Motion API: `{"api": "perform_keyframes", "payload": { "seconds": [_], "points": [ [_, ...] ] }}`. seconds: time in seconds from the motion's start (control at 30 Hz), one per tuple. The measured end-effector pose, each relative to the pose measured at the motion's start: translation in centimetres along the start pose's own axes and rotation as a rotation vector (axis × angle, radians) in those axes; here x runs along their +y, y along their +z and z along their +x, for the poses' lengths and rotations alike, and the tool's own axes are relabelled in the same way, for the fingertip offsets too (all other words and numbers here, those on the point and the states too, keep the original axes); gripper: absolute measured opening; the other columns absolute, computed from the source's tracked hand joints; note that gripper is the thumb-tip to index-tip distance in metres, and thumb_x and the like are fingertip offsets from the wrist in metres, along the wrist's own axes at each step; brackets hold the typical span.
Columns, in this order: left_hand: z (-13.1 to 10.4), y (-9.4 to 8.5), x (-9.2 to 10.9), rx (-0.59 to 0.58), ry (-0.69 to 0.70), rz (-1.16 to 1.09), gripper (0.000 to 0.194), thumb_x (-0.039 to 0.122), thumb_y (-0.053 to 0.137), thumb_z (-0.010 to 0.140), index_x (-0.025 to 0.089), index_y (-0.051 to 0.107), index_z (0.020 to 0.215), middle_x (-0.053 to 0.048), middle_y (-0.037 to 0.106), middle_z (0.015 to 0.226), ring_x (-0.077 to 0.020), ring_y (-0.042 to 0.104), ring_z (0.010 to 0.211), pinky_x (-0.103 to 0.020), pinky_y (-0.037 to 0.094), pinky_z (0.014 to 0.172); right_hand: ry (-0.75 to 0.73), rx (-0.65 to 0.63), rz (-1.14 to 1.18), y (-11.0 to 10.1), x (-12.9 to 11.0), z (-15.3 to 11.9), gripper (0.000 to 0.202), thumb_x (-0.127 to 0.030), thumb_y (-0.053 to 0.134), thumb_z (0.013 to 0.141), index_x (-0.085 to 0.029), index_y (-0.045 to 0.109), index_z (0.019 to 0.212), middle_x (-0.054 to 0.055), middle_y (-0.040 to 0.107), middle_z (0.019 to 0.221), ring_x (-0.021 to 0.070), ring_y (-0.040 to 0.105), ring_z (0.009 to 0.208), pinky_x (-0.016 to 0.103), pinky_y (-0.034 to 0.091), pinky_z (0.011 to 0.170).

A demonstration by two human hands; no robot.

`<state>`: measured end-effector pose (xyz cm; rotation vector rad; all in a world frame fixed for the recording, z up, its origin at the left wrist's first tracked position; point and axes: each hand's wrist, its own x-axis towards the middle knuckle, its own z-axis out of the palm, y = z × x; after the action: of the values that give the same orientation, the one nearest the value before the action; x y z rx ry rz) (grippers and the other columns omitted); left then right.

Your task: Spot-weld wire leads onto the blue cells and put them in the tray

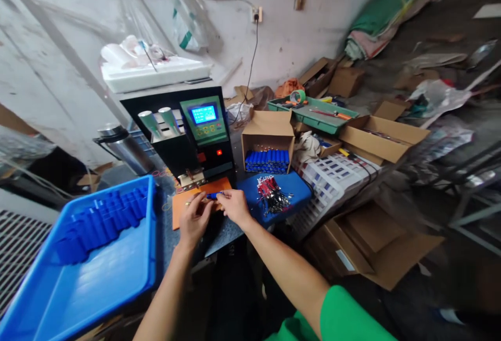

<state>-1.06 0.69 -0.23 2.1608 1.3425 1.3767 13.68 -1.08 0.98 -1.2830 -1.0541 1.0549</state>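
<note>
A small blue piece [213,195] lies crosswise between the two hands, above an orange board [179,215] on the worktop [165,229]. The right hand [234,205] has its grip pinched on the 3 o'clock end of the piece. The left hand [194,217] has its fingers curled narrow at the 9 o'clock end; whether its grip closes on the piece I cannot tell.

From the piece, with 12 o'clock straight ahead, a black machine [172,150] with a lit screen [204,114] stands at 11. A cardboard box [270,124] of stacked blue cylinders [268,162] sits between 1 and 2, and a heap of red and black wires [272,195] lies at 3 on a blue surface [299,190]. A blue tray [97,281] holding blue cylindrical pieces [113,216] spreads between 8 and 9.
</note>
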Motion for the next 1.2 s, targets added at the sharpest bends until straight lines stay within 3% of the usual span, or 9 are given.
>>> {"api": "perform_keyframes", "payload": {
  "seconds": [0.1,0.23,0.37,0.53,0.67,0.8,0.97,1.1,1.2],
  "points": [
    [0.1,-0.2,0.5,0.046,0.017,0.018,0.034,0.043,0.06,0.088,0.017,0.067,0.107,-0.009,0.069,0.1,-0.0205,0.067,0.087,-0.035,0.055,0.082,-0.151,0.153,-0.081,-3.3,0.5,1.0,0.03,-0.038,0.056,0.087,-0.014,0.073,0.095,0.001,0.065,0.066,0.012,0.053,0.05,0.022,0.046,0.048],
    [0.3,-0.5,1.1,0.031,0.072,0.034,0.026,0.042,0.059,0.089,0.019,0.07,0.095,-0.007,0.071,0.092,-0.021,0.069,0.084,-0.035,0.054,0.081,-0.389,0.406,-0.435,-9.7,-0.4,2.7,0.036,-0.034,0.054,0.092,-0.015,0.071,0.118,0.009,0.07,0.09,0.0175,0.064,0.076,0.028,0.053,0.078],
    [0.3,-0.6,1.1,0.024,0.083,0.022,0.025,0.042,0.058,0.089,0.02,0.07,0.094,-0.006,0.072,0.091,-0.0213,0.069,0.084,-0.035,0.054,0.081,-0.456,0.398,-0.845,-13.9,-1.5,5.3,0.04,-0.027,0.045,0.099,-0.012,0.062,0.132,0.014,0.067,0.105,0.0207,0.064,0.097,0.03,0.048,0.093],
    [0.2,-0.8,0.6,0.008,0.088,-0.009,0.024,0.041,0.058,0.09,0.021,0.07,0.094,-0.006,0.072,0.092,-0.0212,0.069,0.086,-0.035,0.054,0.082,-0.266,0.233,-1.314,-14.4,-2.5,8.2,0.043,-0.016,0.037,0.1,-0.011,0.053,0.14,0.018,0.065,0.108,0.025,0.063,0.101,0.032,0.048,0.089],
    [0.1,-0.9,0.5,0.015,0.093,-0.018,0.022,0.04,0.059,0.089,0.021,0.07,0.094,-0.006,0.072,0.093,-0.0212,0.069,0.086,-0.035,0.054,0.082,-0.164,0.193,-1.456,-13.4,-3.2,9.3,0.043,-0.007,0.032,0.097,-0.01,0.059,0.131,0.021,0.064,0.11,0.0266,0.063,0.104,0.033,0.049,0.086],
    [0.1,-0.8,0.6,0.011,0.095,-0.024,0.022,0.039,0.058,0.09,0.021,0.07,0.095,-0.006,0.072,0.093,-0.021,0.069,0.086,-0.035,0.054,0.081,-0.111,0.202,-1.465,-13.3,-3.9,9.7,0.038,-0.008,0.036,0.096,-0.013,0.065,0.121,0.02,0.063,0.112,0.0261,0.065,0.102,0.033,0.05,0.084],
    [0.1,-0.7,0.6,0.011,0.087,-0.011,0.024,0.041,0.057,0.09,0.021,0.07,0.094,-0.005,0.073,0.093,-0.0207,0.069,0.086,-0.035,0.054,0.082,-0.1,0.2,-1.447,-14.2,-4.2,9.6,0.034,-0.017,0.041,0.098,-0.016,0.065,0.122,0.017,0.063,0.116,0.0259,0.066,0.099,0.034,0.049,0.085],
    [0.1,-0.6,0.8,-0.003,0.067,-0.023,0.026,0.042,0.056,0.09,0.021,0.07,0.094,-0.005,0.073,0.092,-0.0199,0.069,0.083,-0.034,0.054,0.079,-0.204,0.21,-1.341,-15.4,-3.9,8.6,0.039,-0.023,0.045,0.098,-0.019,0.059,0.134,0.013,0.064,0.119,0.0234,0.066,0.099,0.03,0.048,0.085],
    [0.2,-0.5,0.9,-0.004,0.067,-0.039,0.026,0.042,0.056,0.089,0.021,0.071,0.094,-0.005,0.073,0.09,-0.0203,0.069,0.083,-0.033,0.054,0.078,-0.296,0.231,-1.186,-16.5,-2.9,7.6,0.035,-0.027,0.046,0.098,-0.018,0.064,0.127,0.011,0.067,0.115,0.0202,0.065,0.102,0.026,0.046,0.088]
  ]
}}
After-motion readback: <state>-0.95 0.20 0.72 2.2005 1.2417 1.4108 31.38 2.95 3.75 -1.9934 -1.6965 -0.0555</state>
